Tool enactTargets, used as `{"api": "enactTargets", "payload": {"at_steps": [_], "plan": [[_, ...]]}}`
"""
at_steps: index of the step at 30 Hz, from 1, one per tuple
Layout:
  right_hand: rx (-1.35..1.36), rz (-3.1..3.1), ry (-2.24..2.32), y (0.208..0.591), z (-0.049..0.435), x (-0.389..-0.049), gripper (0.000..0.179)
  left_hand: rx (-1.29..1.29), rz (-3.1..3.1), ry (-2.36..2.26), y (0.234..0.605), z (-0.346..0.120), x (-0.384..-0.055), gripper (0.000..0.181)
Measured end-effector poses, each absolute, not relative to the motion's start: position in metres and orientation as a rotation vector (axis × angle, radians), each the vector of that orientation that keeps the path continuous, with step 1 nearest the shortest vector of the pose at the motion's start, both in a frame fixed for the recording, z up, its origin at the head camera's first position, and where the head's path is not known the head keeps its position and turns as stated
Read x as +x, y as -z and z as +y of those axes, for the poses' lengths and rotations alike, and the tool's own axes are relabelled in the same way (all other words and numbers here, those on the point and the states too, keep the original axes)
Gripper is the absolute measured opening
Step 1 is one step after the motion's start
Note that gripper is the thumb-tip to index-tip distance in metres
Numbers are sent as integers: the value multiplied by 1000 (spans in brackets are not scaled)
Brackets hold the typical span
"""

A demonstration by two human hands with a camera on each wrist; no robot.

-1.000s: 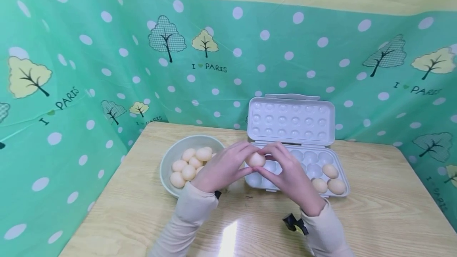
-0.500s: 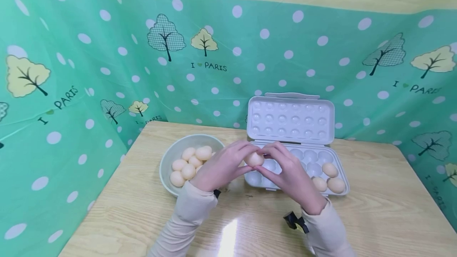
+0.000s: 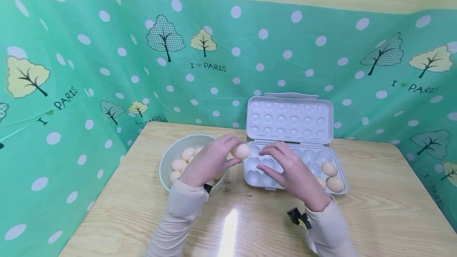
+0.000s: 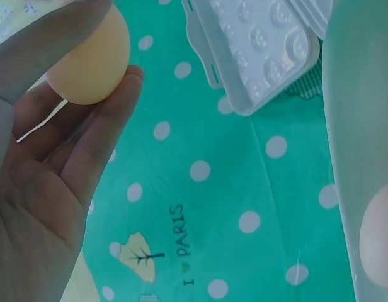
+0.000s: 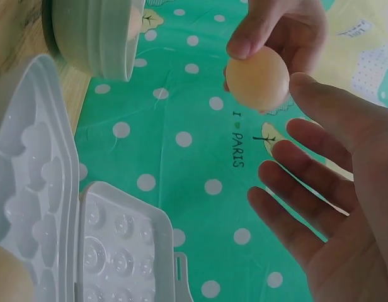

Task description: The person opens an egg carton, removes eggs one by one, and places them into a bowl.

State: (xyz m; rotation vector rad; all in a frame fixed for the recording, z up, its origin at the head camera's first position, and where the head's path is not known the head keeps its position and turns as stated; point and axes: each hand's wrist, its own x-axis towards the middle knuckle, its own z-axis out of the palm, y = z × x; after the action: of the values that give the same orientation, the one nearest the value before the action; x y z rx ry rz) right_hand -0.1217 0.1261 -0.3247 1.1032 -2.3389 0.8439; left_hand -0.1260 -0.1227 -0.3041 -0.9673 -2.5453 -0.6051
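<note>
My left hand (image 3: pixel 210 161) pinches a pale egg (image 3: pixel 240 151) between thumb and fingers, above the gap between the bowl and the egg box. In the left wrist view the same egg (image 4: pixel 93 63) sits between thumb and fingertips. My right hand (image 3: pixel 290 175) hangs over the egg box with thumb and fingers spread and nothing between them; the right wrist view shows the hand (image 5: pixel 332 176) apart from the egg. The grey plastic egg box (image 3: pixel 254 177) has its lid (image 3: pixel 290 118) raised. Several eggs (image 3: pixel 335 184) sit in its right-end cups; my right hand partly hides one.
A pale green bowl (image 3: pixel 165 165) with several eggs (image 3: pixel 179 165) stands left of the box, partly behind my left hand. Both rest on a wood-grain table (image 3: pixel 121 209). A green dotted cloth (image 3: pixel 250 62) hangs behind and at the sides.
Both hands held the egg over the box before. The right hand has let go and its fingers have spread. The left hand has moved left with the egg, toward the bowl.
</note>
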Motion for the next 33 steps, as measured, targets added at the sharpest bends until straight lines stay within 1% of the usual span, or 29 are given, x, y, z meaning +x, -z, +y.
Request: {"api": "enactTargets", "payload": {"at_steps": [7,15,27,33], "plan": [[1087,-2409,-747,326,136,-125,29,-913,-2558,566,304,-132,-130,42],[970,-2602,-693,322,147,-124,28,-844,-2581,606,303,-143,-131,47],[924,-2753,-622,329,156,-130,24,-701,-2657,670,308,-158,-135,45],[873,-2795,-630,330,165,-133,22,-667,-2654,714,309,-167,-136,50]]}}
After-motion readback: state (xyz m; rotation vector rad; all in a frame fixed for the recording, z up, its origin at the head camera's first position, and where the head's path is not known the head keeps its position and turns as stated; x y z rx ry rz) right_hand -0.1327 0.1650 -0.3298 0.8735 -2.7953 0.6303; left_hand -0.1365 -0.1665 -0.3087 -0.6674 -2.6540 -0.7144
